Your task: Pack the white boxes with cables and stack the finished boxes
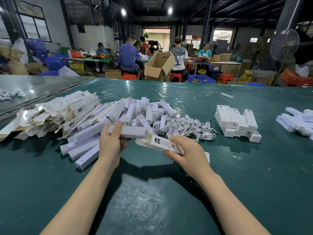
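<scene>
Dim workshop with ceiling lamps [123,12], a standing fan [284,45], red stools [226,77].

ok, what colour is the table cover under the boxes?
Dark green and glossy: the table cover shows plainly in the head view, the only one.

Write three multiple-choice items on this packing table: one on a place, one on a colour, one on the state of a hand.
1. Where does the heap of white cables lie?
A. On a stool
B. At the near table edge
C. Between the loose white bars and the stacked boxes

2. What colour is the table cover?
A. Dark green
B. Red
C. Yellow

3. What is the right hand doing?
A. Lying flat on the table
B. Gripping a printed carton
C. Pinching a cable

Key: 1 C, the cables sit between those two groups; 2 A, the cover is green throughout; 3 B, its fingers curl round the carton.
</scene>
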A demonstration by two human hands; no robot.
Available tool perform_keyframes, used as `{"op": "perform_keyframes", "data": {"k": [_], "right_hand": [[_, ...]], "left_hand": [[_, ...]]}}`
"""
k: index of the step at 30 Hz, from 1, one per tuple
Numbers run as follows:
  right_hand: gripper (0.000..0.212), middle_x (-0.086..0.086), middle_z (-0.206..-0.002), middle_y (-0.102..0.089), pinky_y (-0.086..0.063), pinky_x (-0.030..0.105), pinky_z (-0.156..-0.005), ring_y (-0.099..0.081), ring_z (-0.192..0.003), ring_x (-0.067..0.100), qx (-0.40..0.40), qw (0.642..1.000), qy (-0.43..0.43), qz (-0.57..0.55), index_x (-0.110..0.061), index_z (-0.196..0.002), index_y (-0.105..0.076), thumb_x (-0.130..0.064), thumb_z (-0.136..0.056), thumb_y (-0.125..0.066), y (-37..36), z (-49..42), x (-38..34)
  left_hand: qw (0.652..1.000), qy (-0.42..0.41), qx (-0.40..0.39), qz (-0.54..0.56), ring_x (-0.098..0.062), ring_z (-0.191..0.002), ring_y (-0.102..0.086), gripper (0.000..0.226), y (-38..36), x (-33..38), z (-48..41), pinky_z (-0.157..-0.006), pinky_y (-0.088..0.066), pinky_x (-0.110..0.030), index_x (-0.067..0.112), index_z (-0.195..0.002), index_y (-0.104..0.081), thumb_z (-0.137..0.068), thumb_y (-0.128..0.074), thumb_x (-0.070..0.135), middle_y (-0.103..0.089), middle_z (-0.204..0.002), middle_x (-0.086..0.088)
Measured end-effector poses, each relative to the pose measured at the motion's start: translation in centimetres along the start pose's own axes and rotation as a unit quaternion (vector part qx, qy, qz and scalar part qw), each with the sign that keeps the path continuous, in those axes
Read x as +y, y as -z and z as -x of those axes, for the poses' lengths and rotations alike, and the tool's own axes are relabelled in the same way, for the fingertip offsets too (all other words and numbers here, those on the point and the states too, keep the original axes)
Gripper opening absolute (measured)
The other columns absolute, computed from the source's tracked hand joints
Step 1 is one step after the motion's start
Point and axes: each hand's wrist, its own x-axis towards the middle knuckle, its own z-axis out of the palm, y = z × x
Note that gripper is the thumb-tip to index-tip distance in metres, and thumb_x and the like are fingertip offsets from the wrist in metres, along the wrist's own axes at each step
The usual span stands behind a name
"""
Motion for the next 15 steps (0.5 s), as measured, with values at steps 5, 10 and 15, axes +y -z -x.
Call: {"op": "perform_keyframes", "data": {"k": [5,10,15], "right_hand": [[0.033,0.009,-0.098,-0.065,-0.042,0.037,-0.079,-0.057,-0.092,0.029,0.006,1.0,-0.013,0.001,-0.01,-0.108,-0.064,-0.029,-0.081,-0.069,0.1,-0.1,0.2],[0.031,0.008,-0.097,-0.065,-0.041,0.036,-0.077,-0.057,-0.091,0.028,0.021,1.0,-0.019,-0.014,-0.009,-0.105,-0.065,-0.028,-0.081,-0.069,0.0,-0.1,0.0],[0.029,0.002,-0.098,-0.066,-0.034,0.03,-0.073,-0.056,-0.09,0.023,0.071,0.996,-0.057,-0.005,-0.016,-0.106,-0.066,-0.03,-0.08,-0.069,0.0,-0.2,0.3]], "left_hand": [[0.996,-0.087,0.018,-0.015,-0.001,-0.039,-0.04,0.016,-0.2,-0.1,0.3,-0.038,-0.037,-0.016,0.023,-0.08,-0.043,-0.094,-0.052,0.026,-0.045,-0.058,0.005],[0.981,-0.183,0.013,-0.063,-0.004,-0.039,-0.043,0.015,-0.3,0.1,0.8,-0.044,-0.04,-0.022,0.026,-0.083,-0.04,-0.091,-0.053,0.026,-0.05,-0.047,0.014],[0.972,-0.213,-0.026,-0.099,-0.004,-0.036,-0.04,0.017,-1.2,-0.6,1.8,-0.04,-0.037,-0.017,0.027,-0.082,-0.04,-0.088,-0.056,0.023,-0.047,-0.052,0.007]]}}
